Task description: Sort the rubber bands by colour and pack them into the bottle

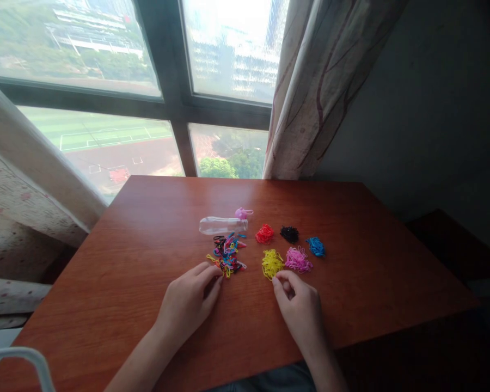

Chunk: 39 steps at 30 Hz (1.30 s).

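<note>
A pile of small mixed-colour rubber bands [228, 255] lies on the wooden table. At its lower left edge is my left hand [194, 288], thumb and forefinger pinched together. My right hand [298, 299] is closed too, its fingertips touching the near edge of the yellow rubber bands [273, 263]. What either pinch holds, if anything, is too small to make out. Around the yellow heap lie single-colour heaps: red bands [264, 233], black bands [289, 234], pink bands [298, 259] and blue bands [316, 247].
Behind the mixed pile a clear plastic bottle [220, 225] lies on its side, with a pink cap [242, 213] by its mouth. The table [155, 218] reaches to a window with curtains [310, 98]. A white curved tube [28, 354] shows at the lower left.
</note>
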### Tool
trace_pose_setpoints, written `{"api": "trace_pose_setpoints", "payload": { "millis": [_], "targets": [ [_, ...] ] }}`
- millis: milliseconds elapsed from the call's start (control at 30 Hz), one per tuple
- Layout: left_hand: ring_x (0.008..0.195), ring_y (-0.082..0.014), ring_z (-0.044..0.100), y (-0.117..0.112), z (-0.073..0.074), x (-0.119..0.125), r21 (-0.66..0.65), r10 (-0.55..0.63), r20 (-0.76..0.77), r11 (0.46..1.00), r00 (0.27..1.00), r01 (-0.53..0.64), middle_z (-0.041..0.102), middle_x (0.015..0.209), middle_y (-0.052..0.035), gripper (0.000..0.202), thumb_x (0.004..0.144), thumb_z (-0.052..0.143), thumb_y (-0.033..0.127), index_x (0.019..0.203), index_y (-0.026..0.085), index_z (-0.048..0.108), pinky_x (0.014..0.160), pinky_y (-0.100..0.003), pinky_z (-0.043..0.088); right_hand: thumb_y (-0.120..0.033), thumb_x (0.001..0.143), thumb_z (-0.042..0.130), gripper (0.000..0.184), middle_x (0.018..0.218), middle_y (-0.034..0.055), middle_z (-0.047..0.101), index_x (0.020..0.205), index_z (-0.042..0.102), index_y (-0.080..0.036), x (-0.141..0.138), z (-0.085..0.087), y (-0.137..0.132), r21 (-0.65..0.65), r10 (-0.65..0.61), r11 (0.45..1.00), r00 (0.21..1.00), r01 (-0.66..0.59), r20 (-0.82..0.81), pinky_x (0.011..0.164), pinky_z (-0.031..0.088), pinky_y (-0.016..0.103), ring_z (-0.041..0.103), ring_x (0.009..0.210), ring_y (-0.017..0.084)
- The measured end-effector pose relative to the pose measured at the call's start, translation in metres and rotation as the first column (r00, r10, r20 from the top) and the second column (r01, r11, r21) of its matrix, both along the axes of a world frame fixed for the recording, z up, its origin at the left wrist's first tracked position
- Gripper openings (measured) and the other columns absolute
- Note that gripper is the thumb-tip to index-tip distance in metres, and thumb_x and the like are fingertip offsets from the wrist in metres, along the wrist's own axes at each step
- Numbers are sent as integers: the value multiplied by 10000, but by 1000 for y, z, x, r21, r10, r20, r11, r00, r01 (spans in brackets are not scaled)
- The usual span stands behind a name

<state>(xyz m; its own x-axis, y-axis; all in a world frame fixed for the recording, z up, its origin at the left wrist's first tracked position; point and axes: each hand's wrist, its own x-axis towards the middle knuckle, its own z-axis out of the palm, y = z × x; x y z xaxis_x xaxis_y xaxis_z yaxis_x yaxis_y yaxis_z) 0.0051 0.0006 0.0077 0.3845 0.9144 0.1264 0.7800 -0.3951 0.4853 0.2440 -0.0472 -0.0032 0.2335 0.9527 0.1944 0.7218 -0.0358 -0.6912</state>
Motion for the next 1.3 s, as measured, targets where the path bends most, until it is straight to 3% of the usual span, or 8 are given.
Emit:
{"api": "trace_pose_setpoints", "payload": {
  "millis": [300, 700, 1067, 1300],
  "targets": [
    [812, -164, 666, 1, 1, 1, 3, -3, -11, 1000, 1000, 3, 692, 922, -9, 181, 954, 459, 274, 940, 246, 638, 683, -245, 470, -340, 927, 514, 238, 539, -24, 560, 805, 671, -210, -3, 1, -1, -44, 48, 998, 996, -45, 75, 523, 327, 245, 532, 487, 140],
    [792, -159, 658, 0, 1, 1, 9, -6, -2, 1000, 1000, 6, 681, 904, -9, 187, 960, 453, 272, 927, 240, 634, 674, -244, 464, -377, 956, 495, 273, 573, -1, 607, 811, 665, -220, -5, 3, -5, 3, -8, 1000, 992, 8, 129, 550, 333, 259, 569, 522, 158],
    [811, -164, 662, 0, 3, 1, -7, 0, -20, 1000, 1000, 0, 685, 909, -13, 189, 960, 455, 279, 930, 242, 638, 699, -246, 472, -172, 912, 529, 138, 689, -11, 648, 807, 610, -213, -61, 4, 9, -29, 254, 967, 959, -252, 125, 606, 304, 249, 592, 626, 142],
    [795, -169, 663, -1, 2, 2, 0, 33, -22, 999, 999, -33, 698, 902, -3, 145, 941, 494, 318, 941, 245, 620, 665, -248, 461, -157, 909, 541, 140, 695, -18, 642, 789, 587, -213, -62, 0, 13, -18, 292, 956, 945, -292, 145, 617, 292, 248, 586, 648, 135]
  ]
}}
